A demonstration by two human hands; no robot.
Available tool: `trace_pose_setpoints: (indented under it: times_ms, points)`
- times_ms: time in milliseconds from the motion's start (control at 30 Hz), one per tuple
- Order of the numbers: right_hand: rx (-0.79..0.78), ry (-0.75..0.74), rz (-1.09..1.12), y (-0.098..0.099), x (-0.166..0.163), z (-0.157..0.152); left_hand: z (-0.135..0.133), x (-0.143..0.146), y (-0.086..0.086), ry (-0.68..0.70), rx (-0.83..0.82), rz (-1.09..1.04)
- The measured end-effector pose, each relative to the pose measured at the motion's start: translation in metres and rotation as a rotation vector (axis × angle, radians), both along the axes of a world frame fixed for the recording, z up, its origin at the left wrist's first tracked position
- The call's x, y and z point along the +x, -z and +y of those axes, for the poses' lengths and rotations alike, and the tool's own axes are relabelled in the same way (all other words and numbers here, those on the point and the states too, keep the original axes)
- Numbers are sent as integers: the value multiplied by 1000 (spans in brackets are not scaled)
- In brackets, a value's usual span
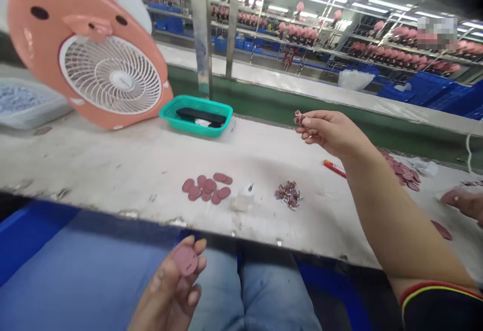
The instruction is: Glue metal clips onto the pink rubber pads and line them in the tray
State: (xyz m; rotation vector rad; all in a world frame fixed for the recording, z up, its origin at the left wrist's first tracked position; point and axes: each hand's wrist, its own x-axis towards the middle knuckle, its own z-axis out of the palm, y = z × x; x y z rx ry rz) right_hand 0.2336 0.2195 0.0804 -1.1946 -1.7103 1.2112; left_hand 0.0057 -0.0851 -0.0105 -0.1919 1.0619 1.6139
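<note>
My left hand is low over my lap, below the table edge, and pinches a round dusty-pink disc between thumb and fingers. My right hand is raised above the table's far side, its fingertips closed on a small dark-red part. On the table between them lie a cluster of several pink discs, a small white glue bottle and a heap of small dark-red parts.
A pink animal-faced fan stands at the back left beside a grey tray. A teal basket holds a black item. A red pen and more discs lie right. Another person's hand rests at far right.
</note>
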Motion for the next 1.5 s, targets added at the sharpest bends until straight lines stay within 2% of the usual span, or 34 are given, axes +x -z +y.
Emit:
trace_pose_setpoints:
  times_ms: [100, 133, 200, 267, 333, 533, 733, 933, 1067, 1300, 1500]
  points:
    - [-7, -256, 120, 10, -30, -94, -11, 9, -12, 61, -22, -19]
    - [-11, -399, 161, 16, -39, -124, -15, 11, -14, 79, -27, -13]
    - [-54, -555, 186, 30, -53, -174, -23, 13, -15, 119, -27, 2]
    - [-83, -598, 186, 43, -63, -207, -29, 15, -14, 164, -25, 25]
    - [-58, -592, 178, 50, -68, -223, -33, 15, -13, 206, -10, 51]
    - [100, -627, 111, 51, -70, -226, -38, 15, -12, 258, 41, 84]
    - [150, -686, 47, 49, -69, -225, -38, 16, -13, 280, 30, 75]
    - [250, -725, 3, 47, -71, -220, -39, 13, -3, 321, 27, 31]
    - [266, -772, 7, 49, -71, -217, -39, 11, 3, 351, 72, 0]
    - [318, -813, -7, 47, -70, -215, -37, 14, -5, 324, 48, 7]
    - [353, -847, -6, 46, -72, -213, -38, 11, 5, 343, 76, -38]
